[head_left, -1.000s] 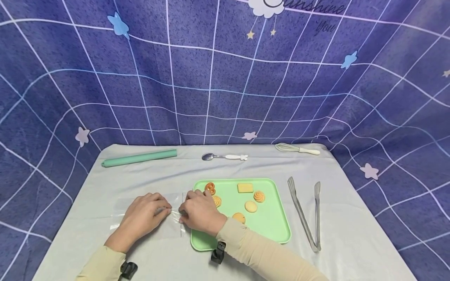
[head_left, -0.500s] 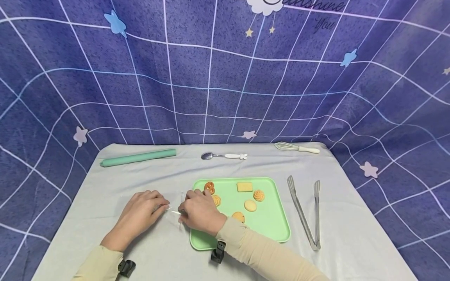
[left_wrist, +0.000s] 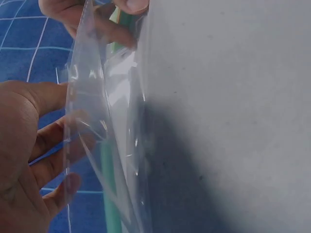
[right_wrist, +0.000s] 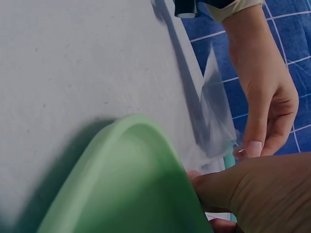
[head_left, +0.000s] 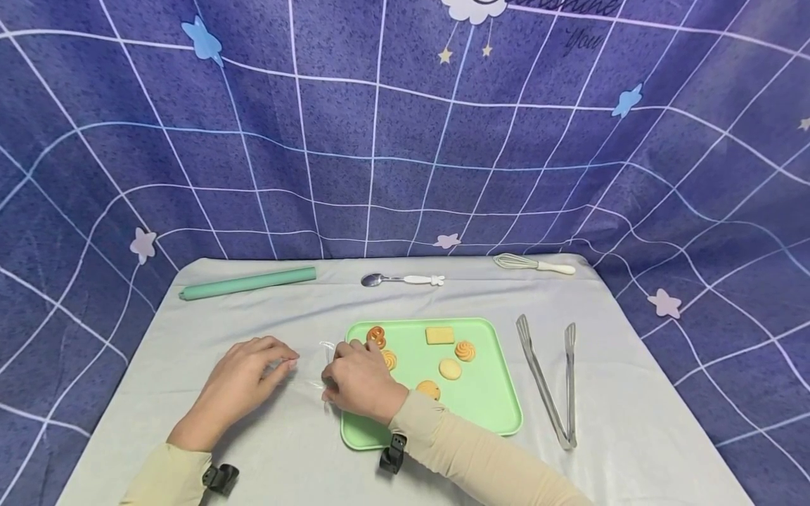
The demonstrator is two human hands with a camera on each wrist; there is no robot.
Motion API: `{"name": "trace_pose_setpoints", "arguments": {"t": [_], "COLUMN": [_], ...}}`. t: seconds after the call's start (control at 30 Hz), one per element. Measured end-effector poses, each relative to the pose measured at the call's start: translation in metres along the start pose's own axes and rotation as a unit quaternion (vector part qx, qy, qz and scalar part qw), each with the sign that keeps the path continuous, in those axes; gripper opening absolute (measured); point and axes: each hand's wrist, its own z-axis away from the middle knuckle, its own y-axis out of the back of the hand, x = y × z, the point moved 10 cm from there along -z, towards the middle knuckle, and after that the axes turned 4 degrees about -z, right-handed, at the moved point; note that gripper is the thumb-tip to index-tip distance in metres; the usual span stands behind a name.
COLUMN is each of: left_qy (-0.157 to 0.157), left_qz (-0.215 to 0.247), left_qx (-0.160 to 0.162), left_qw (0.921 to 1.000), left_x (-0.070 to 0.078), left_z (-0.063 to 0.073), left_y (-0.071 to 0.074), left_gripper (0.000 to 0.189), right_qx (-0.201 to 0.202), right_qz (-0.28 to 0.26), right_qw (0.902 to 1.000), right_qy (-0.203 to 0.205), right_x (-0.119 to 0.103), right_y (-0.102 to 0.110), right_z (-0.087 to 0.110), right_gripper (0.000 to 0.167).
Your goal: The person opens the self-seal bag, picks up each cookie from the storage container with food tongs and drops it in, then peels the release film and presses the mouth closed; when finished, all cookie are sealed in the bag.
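Observation:
In the left wrist view a clear plastic bag [left_wrist: 90,73] stands up from the tablecloth, its film layers parted. My left hand [head_left: 237,379] pinches the film between thumb and index; its other fingers show through the film. My right hand [head_left: 362,383] grips the bag's other end, beside the left rim of the green tray [head_left: 484,411]. Cookies lie on the tray: a pretzel [head_left: 376,337], a rectangular biscuit [head_left: 439,336], a swirl cookie [head_left: 465,351], a plain round one [head_left: 450,369] and others. One swirl cookie [head_left: 388,360] is partly hidden by my right hand.
Steel tongs [head_left: 547,386] lie spread to the right of the tray. Along the back edge are a green stick-like roll [head_left: 247,283], a spoon [head_left: 401,280] and a whisk [head_left: 534,264]. A blue gridded curtain [head_left: 405,140] hangs behind the table.
My left hand has moved slightly left and away from the right hand, and the bag film has come up off the table. The right hand stays in place.

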Motion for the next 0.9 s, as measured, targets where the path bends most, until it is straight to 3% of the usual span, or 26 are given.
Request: {"name": "trace_pose_setpoints", "arguments": {"t": [0.1, 0.23, 0.4, 0.57, 0.7, 0.8, 0.9], "left_qy": [0.008, 0.015, 0.017, 0.007, 0.000, -0.005, -0.012], "left_qz": [0.003, 0.007, 0.019, 0.039, 0.056, 0.066, 0.072], "left_qx": [-0.013, -0.028, -0.016, 0.001, 0.012, 0.016, 0.021], "left_qw": [0.9999, 0.9995, 0.9995, 0.9992, 0.9984, 0.9977, 0.9971], "left_x": [0.000, 0.001, 0.002, 0.003, 0.003, 0.004, 0.006], "left_z": [0.001, 0.002, 0.003, 0.001, -0.003, -0.005, -0.008], "left_y": [-0.007, -0.015, -0.013, -0.012, -0.009, -0.006, -0.002], "left_gripper": [0.010, 0.010, 0.010, 0.012, 0.015, 0.018, 0.021], "right_qx": [0.011, 0.055, 0.127, 0.201, 0.253, 0.254, 0.216], "right_qz": [-0.014, -0.062, -0.153, -0.217, -0.166, -0.122, -0.117], "right_qw": [0.9998, 0.9964, 0.9788, 0.9478, 0.9284, 0.9138, 0.9063], "right_qy": [0.000, -0.013, -0.051, -0.119, -0.216, -0.292, -0.344], "right_x": [0.003, 0.018, 0.068, 0.157, 0.227, 0.263, 0.281], "right_y": [0.005, 0.022, 0.052, 0.072, 0.080, 0.079, 0.069], "right_z": [0.004, 0.018, 0.051, 0.121, 0.198, 0.248, 0.278], "right_gripper": [0.018, 0.029, 0.032, 0.034, 0.040, 0.053, 0.068]}}
